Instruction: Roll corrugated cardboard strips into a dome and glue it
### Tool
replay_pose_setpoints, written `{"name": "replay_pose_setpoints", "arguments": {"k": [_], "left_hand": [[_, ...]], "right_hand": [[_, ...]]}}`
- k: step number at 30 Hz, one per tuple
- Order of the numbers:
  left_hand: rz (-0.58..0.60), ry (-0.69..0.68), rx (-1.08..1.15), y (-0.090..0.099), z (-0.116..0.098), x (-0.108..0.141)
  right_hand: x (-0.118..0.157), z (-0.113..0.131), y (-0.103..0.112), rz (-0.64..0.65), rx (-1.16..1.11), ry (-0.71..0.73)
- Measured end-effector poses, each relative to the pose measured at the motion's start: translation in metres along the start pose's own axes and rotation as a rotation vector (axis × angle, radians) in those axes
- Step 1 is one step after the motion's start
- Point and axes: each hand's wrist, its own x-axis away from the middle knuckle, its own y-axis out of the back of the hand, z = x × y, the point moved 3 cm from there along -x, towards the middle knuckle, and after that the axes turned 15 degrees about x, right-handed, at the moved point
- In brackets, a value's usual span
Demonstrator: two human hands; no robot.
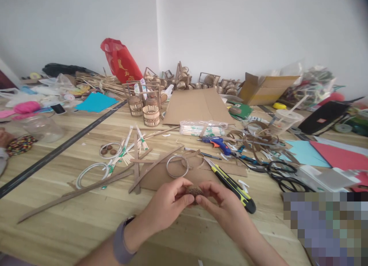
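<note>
Both hands are working just left of the yellow-green and black utility knife, the landmark here. Left hand is pinching the small round brown rough-textured piece between thumb and fingertips. Right hand is gripping its other side the same way, thumb on the near face. Piece is sitting up in the fingertips, near the knife's left side. Underside is hiding behind the thumbs, can't tell its shape.

Around the knife:
- thin silver metal ring: lying left of the blade end
- blue glue gun with orange trigger: lying beyond the blade end
- black-handled scissors: lying to the right
- long flat brown strips: crossing each other, farther left
- white ring holding round brown beads: lying well left, beyond the strips
- clear-wrapped pack of pale sticks: lying past the glue gun
- slatted cylindrical basket, pale and brown: standing far beyond, to the left

Co-worker's hand is showing at far left, well apart from the knife.
</note>
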Motion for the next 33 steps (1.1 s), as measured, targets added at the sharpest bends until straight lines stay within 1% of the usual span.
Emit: {"name": "replay_pose_setpoints", "arguments": {"k": [2,4,6,10,13,16,18,20,23,25,27,30,32,33], "left_hand": [[-0.038,-0.011,-0.110,0.000,0.001,0.001],[-0.072,-0.032,-0.214,0.000,0.001,0.002],[-0.089,-0.058,-0.255,0.000,0.001,0.003],[-0.103,-0.099,-0.248,-0.001,0.002,0.004],[-0.123,-0.117,-0.264,-0.002,0.004,0.005],[-0.143,-0.104,-0.239,-0.003,0.005,0.005],[-0.137,-0.067,-0.175,-0.002,0.007,0.004],[-0.069,-0.007,-0.025,0.000,0.010,0.002],[0.071,0.143,0.264,0.004,0.014,-0.001],[0.132,0.246,0.358,0.007,0.015,-0.002],[0.205,0.312,0.377,0.007,0.014,-0.002],[0.322,0.345,0.344,0.002,0.010,0.000],[0.336,0.343,0.308,-0.001,0.007,0.001],[0.315,0.341,0.298,-0.001,0.006,0.000]], "right_hand": [[0.000,-0.001,-0.002,-0.002,0.019,-0.009],[0.001,-0.001,-0.002,-0.040,0.067,-0.001],[0.002,-0.001,-0.002,-0.067,0.089,0.009],[0.002,0.000,-0.001,-0.070,0.068,0.018],[0.001,-0.001,-0.001,-0.058,0.020,-0.006],[0.000,-0.003,-0.003,-0.015,-0.047,-0.029],[-0.001,-0.003,-0.001,-0.003,-0.039,-0.015],[-0.001,-0.002,0.003,0.016,-0.005,0.015],[0.000,0.001,0.010,0.109,0.016,0.101],[0.001,0.004,0.013,0.153,0.038,0.174],[0.003,0.007,0.014,0.172,0.071,0.235],[0.006,0.011,0.013,0.199,0.079,0.304],[0.006,0.011,0.013,0.200,0.054,0.332],[0.006,0.010,0.014,0.193,0.038,0.343]]}}
